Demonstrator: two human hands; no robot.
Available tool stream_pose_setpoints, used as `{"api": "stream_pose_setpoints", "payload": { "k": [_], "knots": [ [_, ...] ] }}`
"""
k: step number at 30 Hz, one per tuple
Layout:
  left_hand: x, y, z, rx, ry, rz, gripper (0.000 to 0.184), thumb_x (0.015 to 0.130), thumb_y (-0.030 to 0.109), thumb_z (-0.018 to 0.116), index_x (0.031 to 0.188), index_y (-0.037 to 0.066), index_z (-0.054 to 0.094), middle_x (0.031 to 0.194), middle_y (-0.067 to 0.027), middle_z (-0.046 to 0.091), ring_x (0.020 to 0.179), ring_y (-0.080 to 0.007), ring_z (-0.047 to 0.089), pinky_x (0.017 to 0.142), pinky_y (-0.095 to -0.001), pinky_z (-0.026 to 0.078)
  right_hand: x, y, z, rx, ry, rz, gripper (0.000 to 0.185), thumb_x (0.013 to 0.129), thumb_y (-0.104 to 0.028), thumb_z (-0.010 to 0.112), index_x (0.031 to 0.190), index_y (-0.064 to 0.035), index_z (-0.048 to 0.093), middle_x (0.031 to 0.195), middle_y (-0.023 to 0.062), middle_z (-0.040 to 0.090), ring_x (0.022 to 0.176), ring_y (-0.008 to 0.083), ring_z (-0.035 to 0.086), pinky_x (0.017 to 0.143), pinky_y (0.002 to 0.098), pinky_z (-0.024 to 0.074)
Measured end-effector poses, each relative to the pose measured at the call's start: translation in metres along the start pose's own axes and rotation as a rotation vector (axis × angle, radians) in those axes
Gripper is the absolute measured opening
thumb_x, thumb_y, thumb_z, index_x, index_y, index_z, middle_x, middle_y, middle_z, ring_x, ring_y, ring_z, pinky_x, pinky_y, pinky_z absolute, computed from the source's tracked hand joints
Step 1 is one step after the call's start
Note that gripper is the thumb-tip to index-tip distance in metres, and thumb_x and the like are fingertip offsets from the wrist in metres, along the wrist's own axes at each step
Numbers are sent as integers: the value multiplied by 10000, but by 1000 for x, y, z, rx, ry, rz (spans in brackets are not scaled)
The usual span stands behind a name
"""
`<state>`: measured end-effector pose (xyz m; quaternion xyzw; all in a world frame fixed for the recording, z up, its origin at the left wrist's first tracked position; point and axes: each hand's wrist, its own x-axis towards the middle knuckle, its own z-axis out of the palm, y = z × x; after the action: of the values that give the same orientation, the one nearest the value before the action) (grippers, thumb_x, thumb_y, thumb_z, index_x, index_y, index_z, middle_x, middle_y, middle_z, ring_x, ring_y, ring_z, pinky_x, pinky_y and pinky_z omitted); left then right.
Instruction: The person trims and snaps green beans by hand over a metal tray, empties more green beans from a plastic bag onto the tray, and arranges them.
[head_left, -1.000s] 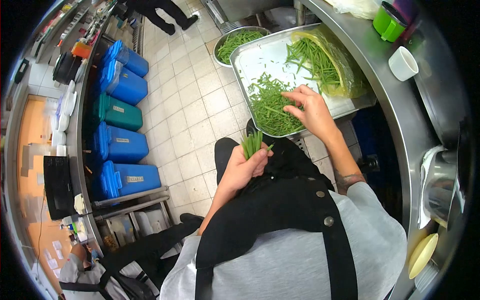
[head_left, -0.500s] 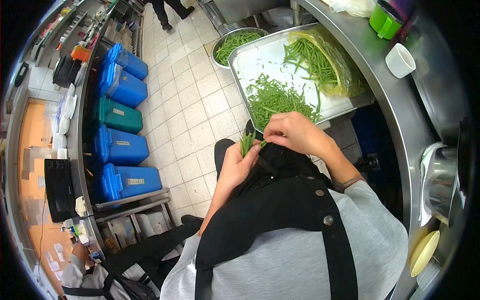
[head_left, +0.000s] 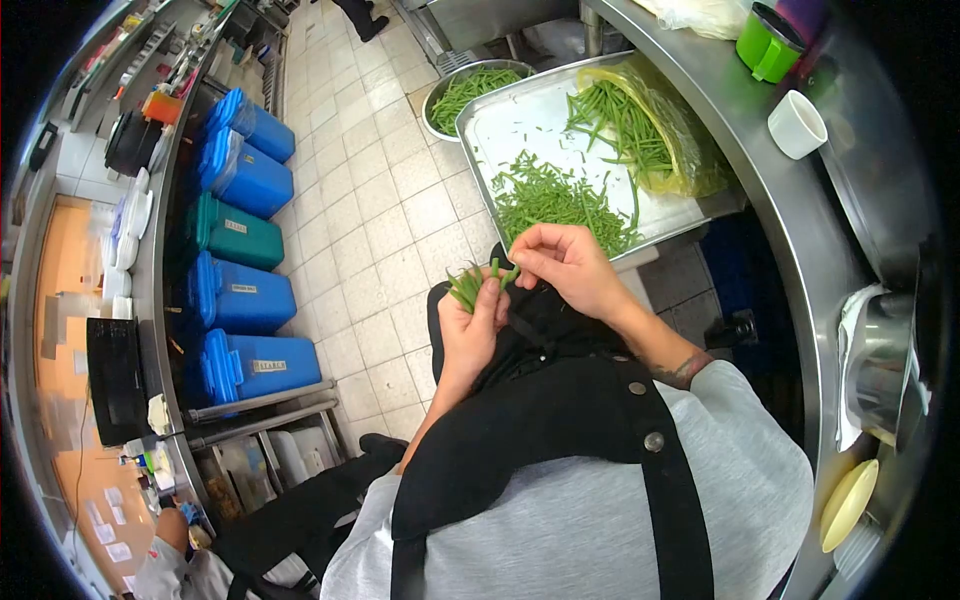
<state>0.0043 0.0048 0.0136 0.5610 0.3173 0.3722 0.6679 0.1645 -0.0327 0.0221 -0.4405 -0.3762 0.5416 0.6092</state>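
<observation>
A bunch of green beans [head_left: 466,287] is held in my left hand [head_left: 470,335], its fingers wrapped round the stalks above my lap. Close against it, my right hand [head_left: 563,268] pinches at the end of one bean sticking out of the bunch. Beyond my hands lies a metal tray [head_left: 500,130] with a heap of short green bean pieces [head_left: 560,205] at its near side. Whole green beans [head_left: 625,125] spill from a yellow plastic bag [head_left: 695,160] at the tray's far right.
A metal bowl [head_left: 432,122] of beans stands behind the tray. Steel counter [head_left: 745,130] curves along the right, with a green cup [head_left: 768,45] and white cup [head_left: 797,125]. Blue bins [head_left: 250,290] line the left. One person's legs [head_left: 362,18] show far off; another person [head_left: 180,560] is at lower left.
My right hand has come from over the bean pieces to the bunch, its fingers closing. My left hand has shifted slightly left and tilted the bunch. The distant person has moved farther off.
</observation>
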Motion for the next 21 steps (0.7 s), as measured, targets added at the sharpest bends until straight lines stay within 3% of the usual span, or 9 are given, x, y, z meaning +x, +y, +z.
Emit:
{"api": "stream_pose_setpoints", "payload": {
  "k": [2, 5, 8, 11, 17, 20, 21],
  "knots": [
    [1, 2, -5, 36, 20, 2, 190, 946, 144, 489, 953, -24, 577, 587, 11, 474, 498, -43, 385, 452, -196, 299, -3, -20, -8, -307, -60, 50, 112, 841, -95, 616, 846, 16, 622, 757, 45, 618, 636, 85, 578, 602, 222, 469],
    [4, 2, -14, 105, -2, -18, 181, 940, 126, 495, 951, -32, 583, 590, 9, 483, 503, -43, 393, 459, -195, 306, -5, -31, -13, -709, -177, -167, 86, 804, -69, 622, 845, 6, 614, 771, 96, 622, 641, 179, 608, 595, 279, 480],
    [5, 3, -10, 300, 3, 37, 169, 935, 111, 503, 944, -34, 589, 592, 10, 485, 506, -40, 393, 462, -194, 306, -3, -20, -15, -887, -128, -462, 72, 757, -10, 631, 812, 14, 591, 705, 101, 570, 621, 197, 583, 576, 292, 470],
    [5, 3, -7, 281, 31, 51, 163, 933, 106, 507, 931, -33, 593, 594, 12, 487, 514, -38, 398, 467, -197, 310, -4, -13, -19, -954, -76, -387, 74, 741, -46, 613, 757, 2, 560, 722, 131, 570, 674, 290, 592, 609, 356, 481],
    [6, 2, -12, 259, -5, 16, 171, 934, 113, 508, 926, -31, 599, 604, 8, 499, 521, -43, 415, 476, -198, 326, -8, -11, -17, -759, -25, -340, 35, 748, 3, 574, 779, 16, 562, 703, 97, 558, 605, 204, 557, 566, 296, 453],
    [6, 1, -8, 282, 5, 21, 167, 931, 111, 512, 926, -29, 602, 596, 15, 496, 513, -41, 411, 473, -197, 321, -4, -16, -20, -752, 51, -307, 74, 774, -51, 564, 799, 13, 592, 724, 139, 584, 630, 249, 578, 594, 328, 466],
    [6, 0, -8, 284, 10, 8, 164, 927, 108, 514, 923, -29, 604, 593, 14, 499, 512, -42, 416, 475, -200, 326, -5, -26, -17, -720, 51, -170, 108, 801, -75, 565, 816, 16, 622, 713, 146, 607, 610, 233, 587, 587, 325, 468]
  ]
}}
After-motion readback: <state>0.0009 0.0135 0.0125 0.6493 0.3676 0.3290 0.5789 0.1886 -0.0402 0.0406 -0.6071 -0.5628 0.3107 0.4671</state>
